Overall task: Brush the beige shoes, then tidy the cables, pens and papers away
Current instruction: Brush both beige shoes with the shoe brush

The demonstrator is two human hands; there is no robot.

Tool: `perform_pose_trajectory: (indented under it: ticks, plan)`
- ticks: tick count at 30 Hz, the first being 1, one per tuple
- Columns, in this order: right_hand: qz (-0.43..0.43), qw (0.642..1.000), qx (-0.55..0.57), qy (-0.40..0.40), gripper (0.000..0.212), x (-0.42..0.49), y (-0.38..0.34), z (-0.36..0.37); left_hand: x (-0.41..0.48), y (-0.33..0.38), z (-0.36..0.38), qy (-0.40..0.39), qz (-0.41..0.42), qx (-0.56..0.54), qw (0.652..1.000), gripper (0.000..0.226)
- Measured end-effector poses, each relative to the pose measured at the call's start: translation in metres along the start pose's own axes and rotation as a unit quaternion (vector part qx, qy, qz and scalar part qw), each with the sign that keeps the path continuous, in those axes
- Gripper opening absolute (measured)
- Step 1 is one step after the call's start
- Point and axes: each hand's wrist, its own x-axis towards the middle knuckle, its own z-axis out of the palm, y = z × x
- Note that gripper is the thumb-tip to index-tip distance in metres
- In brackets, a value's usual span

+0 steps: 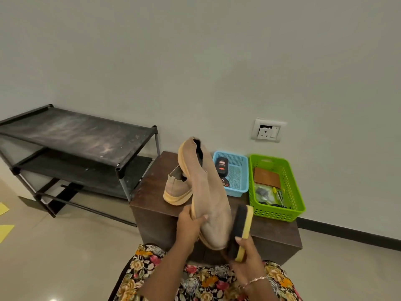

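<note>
Brushing beige knit shoe [208, 192] | axis heel-up, pointing away | left hand [191, 227] clasps forefoot | right hand [247, 255] grip holds yellow-backed black brush [244, 224] beside toe

We can't see the fingers of the left hand [188, 227]: they go behind the held shoe [208, 192], and only the thumb shows. The held shoe covers the far part of the second shoe [176, 189], the left wall of the blue basket [239, 190] and part of a dark round tin [225, 182]. The bottle [221, 165] label is too small for us to read. The right hand [249, 257] covers the lower end of the brush [244, 222]; the bristles and the shoe toe blur together there. In the green basket [290, 207] we can't name the dark tangle [263, 193] or the thin sticks [280, 195]. The shoe rack [76, 135] and the yellow sheets [5, 231] are cut by the left edge, and both forearms by the bottom edge.
</note>
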Motion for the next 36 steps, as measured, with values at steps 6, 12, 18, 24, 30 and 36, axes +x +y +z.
perform_pose_trajectory:
  ticks: [6, 12, 18, 24, 30, 36]
  plan:
    - [0.047, 0.998, 0.024, -0.024, 0.036, 0.015, -0.008, -0.006, -0.002, -0.007, -0.042, -0.099, -0.052, 0.014, 0.994, 0.028]
    - [0.077, 0.994, -0.067, -0.041, 0.055, 0.018, 0.009, 0.002, -0.008, -0.030, -0.062, -0.166, -0.118, 0.084, 0.975, 0.037]
    - [0.095, 0.991, -0.100, -0.001, 0.042, 0.016, 0.020, 0.005, -0.010, -0.036, -0.049, -0.011, 0.047, 0.374, 0.926, 0.042]
    - [0.092, 0.993, -0.067, 0.027, 0.010, 0.020, 0.024, 0.009, -0.026, -0.027, -0.020, 0.067, 0.193, 0.522, 0.828, 0.032]
    - [0.133, 0.988, -0.072, 0.022, 0.019, 0.026, 0.029, 0.014, -0.007, -0.023, -0.024, 0.135, 0.233, 0.558, 0.785, 0.047]
    - [0.157, 0.985, -0.071, 0.019, 0.010, 0.029, 0.027, 0.015, 0.004, -0.031, -0.033, 0.128, 0.272, 0.548, 0.781, 0.035]
